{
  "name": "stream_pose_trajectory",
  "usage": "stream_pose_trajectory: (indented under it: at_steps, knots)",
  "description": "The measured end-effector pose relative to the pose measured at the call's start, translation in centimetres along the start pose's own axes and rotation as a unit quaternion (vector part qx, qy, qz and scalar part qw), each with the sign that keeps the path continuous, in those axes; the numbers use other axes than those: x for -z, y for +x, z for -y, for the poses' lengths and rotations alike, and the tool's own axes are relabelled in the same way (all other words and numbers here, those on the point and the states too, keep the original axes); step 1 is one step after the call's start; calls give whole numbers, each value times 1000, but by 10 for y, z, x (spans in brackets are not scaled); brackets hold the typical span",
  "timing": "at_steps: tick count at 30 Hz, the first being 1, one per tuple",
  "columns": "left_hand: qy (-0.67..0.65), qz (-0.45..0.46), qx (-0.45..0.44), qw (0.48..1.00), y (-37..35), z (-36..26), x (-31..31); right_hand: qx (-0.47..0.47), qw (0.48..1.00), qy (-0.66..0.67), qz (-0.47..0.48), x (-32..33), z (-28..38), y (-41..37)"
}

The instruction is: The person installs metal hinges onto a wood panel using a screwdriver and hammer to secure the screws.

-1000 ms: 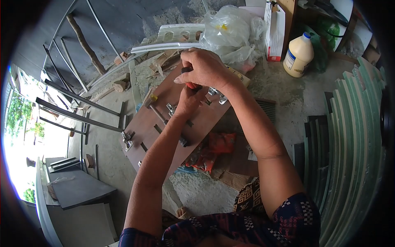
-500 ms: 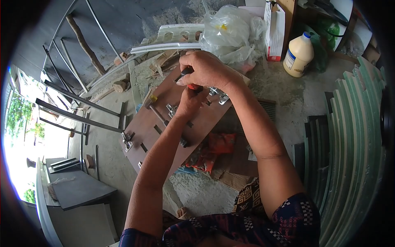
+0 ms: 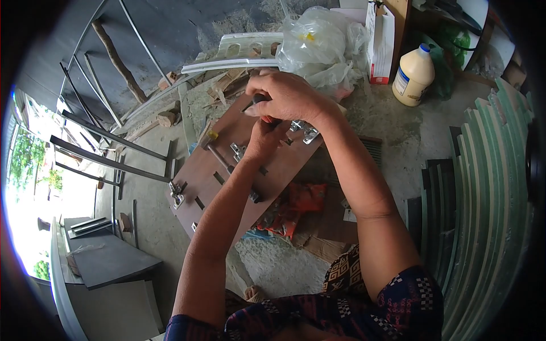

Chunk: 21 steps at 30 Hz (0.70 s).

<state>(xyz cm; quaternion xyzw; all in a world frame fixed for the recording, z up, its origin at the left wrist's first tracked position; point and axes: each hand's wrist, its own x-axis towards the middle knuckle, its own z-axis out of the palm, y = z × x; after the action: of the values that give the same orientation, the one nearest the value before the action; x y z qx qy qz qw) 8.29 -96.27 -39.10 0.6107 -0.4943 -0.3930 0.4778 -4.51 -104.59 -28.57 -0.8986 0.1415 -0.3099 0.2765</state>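
Clock read from the middle of the brown board, 12 at the top of my view.

Hand tool with a black-and-red handle: at 12 o'clock, over the board's far end. Its tip is hidden behind my hands. My right hand is uppermost, fingers curled closed over the black top of the handle, thumb along its near side. My left hand sits just below, closed around the lower, red part; most of its fingers are out of sight.

On the board: hammer with its head toward 10, its shaft running in under my left forearm. Metal hinges: one just beside my left wrist, another on the corner at 8, more by the edge at 2. Dark slots cut between them.

Past the board's edge at 4, a red package, low down near the concrete floor.

Room: clear plastic bags at 1; jug with blue cap at 2; stacked green-edged sheets at 3; grey panels at 8; metal bars at 9; crooked wooden stick against the grey wall, between 10 and 11.
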Motion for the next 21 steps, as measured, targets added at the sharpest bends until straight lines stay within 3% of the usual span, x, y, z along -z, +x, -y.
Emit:
stream_pose_trajectory:
  at_steps: [7,19,21]
  knots:
    - [20,-4,19,1000,-1,-5,-1,57,998,26,6,-5,-7,2]
    - [4,4,-14,1000,-2,-3,-2,-27,998,-50,-7,1,1,2]
    - [-6,5,-7,1000,-1,-4,-2,46,999,5,-23,-4,-4,-1]
